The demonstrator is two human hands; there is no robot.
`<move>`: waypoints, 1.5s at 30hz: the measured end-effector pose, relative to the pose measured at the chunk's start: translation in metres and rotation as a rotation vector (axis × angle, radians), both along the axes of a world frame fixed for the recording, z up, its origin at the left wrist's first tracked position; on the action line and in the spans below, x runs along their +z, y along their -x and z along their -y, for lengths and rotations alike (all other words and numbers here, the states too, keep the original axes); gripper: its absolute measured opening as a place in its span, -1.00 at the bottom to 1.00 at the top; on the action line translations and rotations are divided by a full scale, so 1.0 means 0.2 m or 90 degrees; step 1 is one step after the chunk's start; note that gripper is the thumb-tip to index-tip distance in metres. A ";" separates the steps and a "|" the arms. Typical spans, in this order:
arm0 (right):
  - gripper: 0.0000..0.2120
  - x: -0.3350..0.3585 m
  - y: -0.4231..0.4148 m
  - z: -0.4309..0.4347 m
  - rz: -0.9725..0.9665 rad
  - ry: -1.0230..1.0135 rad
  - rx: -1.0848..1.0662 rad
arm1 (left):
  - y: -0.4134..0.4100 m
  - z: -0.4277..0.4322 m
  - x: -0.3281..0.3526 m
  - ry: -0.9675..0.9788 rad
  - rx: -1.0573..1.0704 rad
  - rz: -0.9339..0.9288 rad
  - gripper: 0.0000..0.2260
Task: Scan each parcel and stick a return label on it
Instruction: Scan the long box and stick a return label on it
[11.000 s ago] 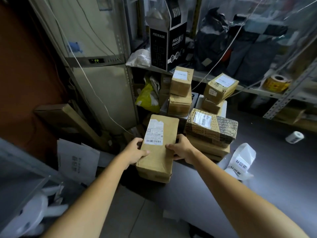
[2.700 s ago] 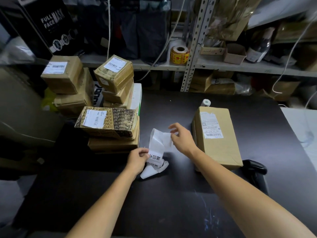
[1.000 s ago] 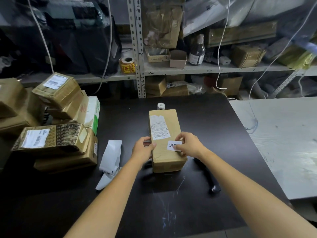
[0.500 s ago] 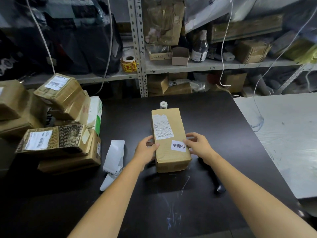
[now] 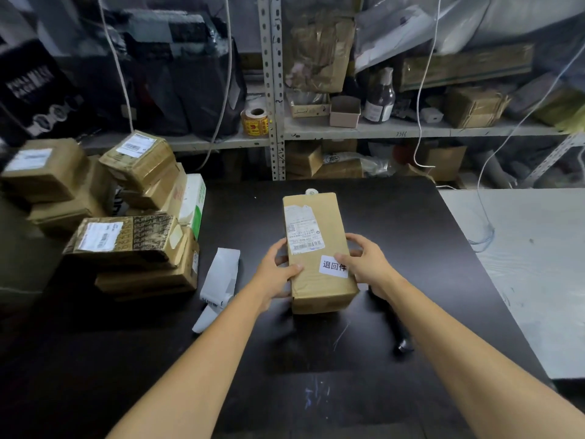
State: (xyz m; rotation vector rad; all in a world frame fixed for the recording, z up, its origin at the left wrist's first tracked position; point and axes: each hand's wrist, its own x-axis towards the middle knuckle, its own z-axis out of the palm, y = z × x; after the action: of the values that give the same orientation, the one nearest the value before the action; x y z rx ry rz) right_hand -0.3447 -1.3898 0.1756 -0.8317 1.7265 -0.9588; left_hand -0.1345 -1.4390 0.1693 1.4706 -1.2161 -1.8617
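Note:
A long brown parcel (image 5: 316, 286) lies in the middle of the black table (image 5: 395, 223). It carries a white shipping label (image 5: 302, 229) and a small white return label (image 5: 334, 266) with black characters on its top. My left hand (image 5: 275, 274) grips its left side, thumb on top. My right hand (image 5: 367, 264) grips its right side, thumb beside the return label. A strip of return labels (image 5: 218, 286) lies on the table left of the parcel. A black scanner (image 5: 399, 331) lies right of it, partly hidden by my right arm.
A stack of brown parcels (image 5: 126, 248) stands at the table's left. A small white roll (image 5: 311, 192) sits behind the held parcel. Metal shelving (image 5: 275, 90) with boxes, a bottle (image 5: 378, 96) and a yellow tape roll (image 5: 254, 122) runs along the back. A white table (image 5: 522, 264) adjoins on the right.
My right hand has gone from pressing the return label to gripping the parcel's right side. Both hands have closed tighter on the parcel, which looks slightly raised and closer to me.

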 end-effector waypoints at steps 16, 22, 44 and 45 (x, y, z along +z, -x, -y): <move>-0.55 0.65 -0.90 -0.36 0.029 0.106 0.446 | -0.96 -0.99 0.66 0.116 0.299 0.065 -0.33; -0.47 0.66 -1.62 -0.66 0.031 0.118 0.604 | -1.55 -1.53 0.65 0.135 0.466 0.100 -0.27; -0.48 0.25 -3.89 -2.06 -0.018 0.053 0.971 | -3.26 -3.36 0.23 0.023 0.840 0.098 -0.27; -0.48 0.21 -3.95 -2.06 -0.027 0.045 0.982 | -3.29 -3.38 0.18 0.013 0.855 0.089 -0.27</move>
State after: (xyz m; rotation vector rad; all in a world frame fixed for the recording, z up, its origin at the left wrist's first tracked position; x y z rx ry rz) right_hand 0.4446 -0.9773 0.2173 -1.7668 0.6172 0.0844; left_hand 0.5244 -0.7639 0.2061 1.7184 -0.0803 -0.8042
